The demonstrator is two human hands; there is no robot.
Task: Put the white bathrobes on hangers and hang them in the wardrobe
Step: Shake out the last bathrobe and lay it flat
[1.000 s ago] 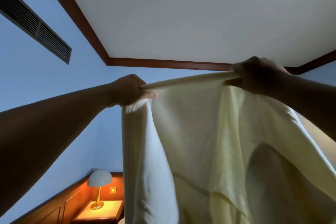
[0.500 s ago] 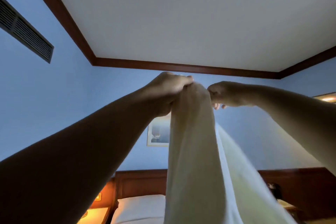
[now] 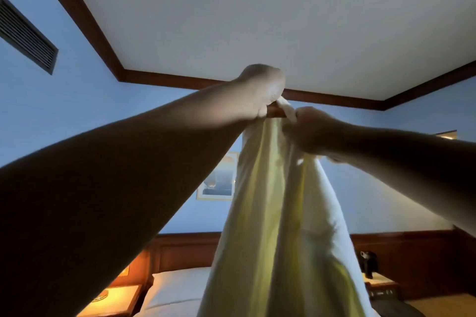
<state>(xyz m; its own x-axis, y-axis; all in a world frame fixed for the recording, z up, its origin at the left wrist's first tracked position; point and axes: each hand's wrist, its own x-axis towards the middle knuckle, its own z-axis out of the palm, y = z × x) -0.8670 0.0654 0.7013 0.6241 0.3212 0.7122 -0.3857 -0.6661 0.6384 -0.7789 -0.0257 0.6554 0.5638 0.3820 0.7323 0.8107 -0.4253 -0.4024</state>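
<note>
While right hand (image 3: 313, 132) grips the bathrobe (image 3: 268, 213), left hand (image 3: 261, 91) has risen higher.

the bathrobe (image 3: 270, 213) hangs down the middle from two hands held high: the left hand (image 3: 262, 90) grips its top from the left, and the right hand (image 3: 311, 131) pinches the cloth just to the right, a little lower. behind it, a picture (image 3: 219, 183) is on the far wall above the headboard (image 3: 188, 249) and bed (image 3: 180, 285). a nightstand (image 3: 116, 298) stands left of the bed, and a vent (image 3: 25, 36) sits high on the left wall.
</note>
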